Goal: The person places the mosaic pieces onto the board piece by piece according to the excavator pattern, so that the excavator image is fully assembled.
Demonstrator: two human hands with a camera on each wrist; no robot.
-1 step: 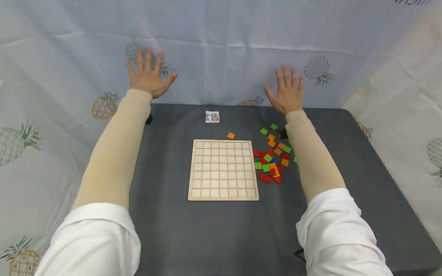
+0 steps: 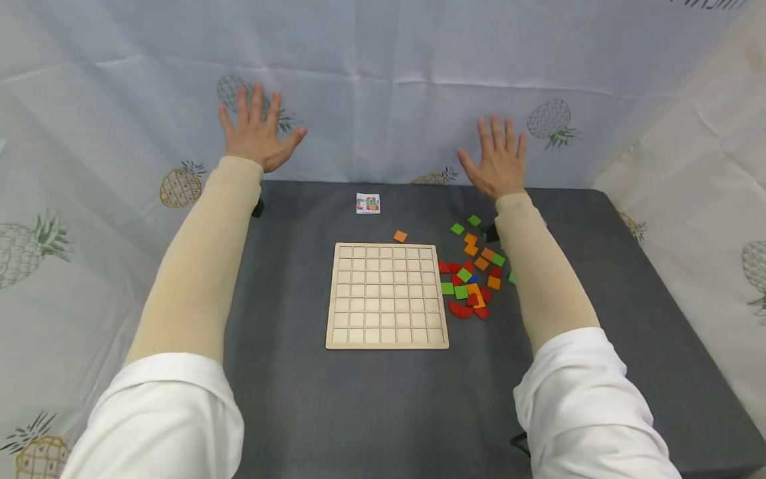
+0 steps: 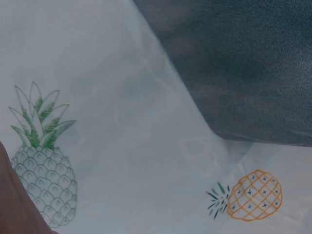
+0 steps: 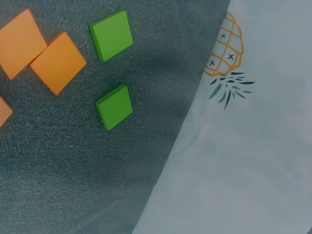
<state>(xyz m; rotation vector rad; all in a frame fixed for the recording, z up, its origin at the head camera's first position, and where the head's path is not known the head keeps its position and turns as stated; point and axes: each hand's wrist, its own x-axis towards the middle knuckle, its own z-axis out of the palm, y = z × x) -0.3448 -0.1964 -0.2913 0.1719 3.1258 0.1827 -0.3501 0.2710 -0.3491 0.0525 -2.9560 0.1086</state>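
Both arms reach forward over the table. My left hand [image 2: 256, 136] has its fingers spread in front of the pineapple-print curtain and holds nothing; in the left wrist view only a blurred edge of skin [image 3: 14, 204] shows. My right hand [image 2: 498, 165], also with spread fingers and nothing in it, is in front of the curtain beyond the loose tiles. Between the arms lies a square wooden grid board [image 2: 387, 346], its cells bare. Right of it are scattered red, orange and green tiles [image 2: 464, 274]. Two green tiles [image 4: 112, 35] and some orange ones [image 4: 58, 63] show in the right wrist view.
A small printed card [image 2: 368, 203] lies near the back edge of the dark table [image 2: 383, 412]. One orange tile [image 2: 400, 235] sits just behind the board. The white curtain [image 2: 383, 120] hangs along the back and sides. A black cable [image 2: 519, 442] shows beside the right sleeve.
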